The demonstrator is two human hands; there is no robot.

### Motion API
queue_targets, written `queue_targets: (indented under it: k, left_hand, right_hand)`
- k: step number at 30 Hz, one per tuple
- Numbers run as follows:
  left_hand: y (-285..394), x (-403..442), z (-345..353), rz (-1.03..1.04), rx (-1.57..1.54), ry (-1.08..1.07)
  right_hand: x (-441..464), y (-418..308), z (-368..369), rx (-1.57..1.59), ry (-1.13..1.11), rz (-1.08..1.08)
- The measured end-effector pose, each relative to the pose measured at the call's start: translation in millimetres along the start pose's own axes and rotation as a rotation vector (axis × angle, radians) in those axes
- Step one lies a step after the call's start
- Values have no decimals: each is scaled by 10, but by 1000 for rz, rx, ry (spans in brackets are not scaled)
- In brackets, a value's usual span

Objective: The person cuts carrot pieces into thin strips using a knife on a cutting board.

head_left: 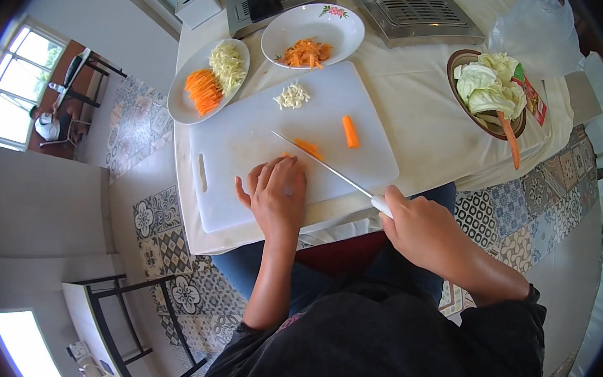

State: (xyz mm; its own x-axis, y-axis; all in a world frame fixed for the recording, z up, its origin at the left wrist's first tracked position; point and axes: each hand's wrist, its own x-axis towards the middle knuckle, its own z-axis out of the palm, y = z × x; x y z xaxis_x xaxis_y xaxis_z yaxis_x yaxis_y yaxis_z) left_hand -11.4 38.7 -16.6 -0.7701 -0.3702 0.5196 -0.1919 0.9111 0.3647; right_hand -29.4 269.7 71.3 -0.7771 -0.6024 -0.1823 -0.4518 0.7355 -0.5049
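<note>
My right hand point(412, 222) grips the white handle of a knife point(331, 169). Its long blade slants up to the left, low over the white cutting board point(240, 152). Orange carrot slices point(309, 149) lie against the blade. My left hand point(276, 197) rests on the board with bent fingers. Its fingertips press on a small carrot piece point(287, 155), mostly hidden beneath them. Farther right on the board lies a peeled carrot chunk point(350, 132). A small pile of chopped pale white pieces point(292, 96) sits near the board's far side.
Behind the board stand an oval plate point(179, 101) of shredded carrot and cabbage and a flowered bowl point(349, 36) holding carrot strips. A brown-rimmed bowl point(455, 62) with cabbage and a carrot is at right, near a plastic bag point(536, 37). Two metal stoves point(418, 17) line the back.
</note>
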Motion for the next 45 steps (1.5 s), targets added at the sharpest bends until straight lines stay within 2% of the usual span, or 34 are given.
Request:
queue_targets:
  k: [15,21,26,45]
  left_hand:
    - [-25,-39,-14,52,-49,27]
    - [-34,-22,-1,-46,-72,15]
    - [-48,-21,30,-30,-52,34]
    - [-32,-14,3,-31,-31,-11]
  right_hand:
    - [30,-55,138,115,56,-35]
    - [60,-88,193,106,54,-35]
    - [100,-85,226,91,78,-70]
    - [232,-82,181,54,-80,5]
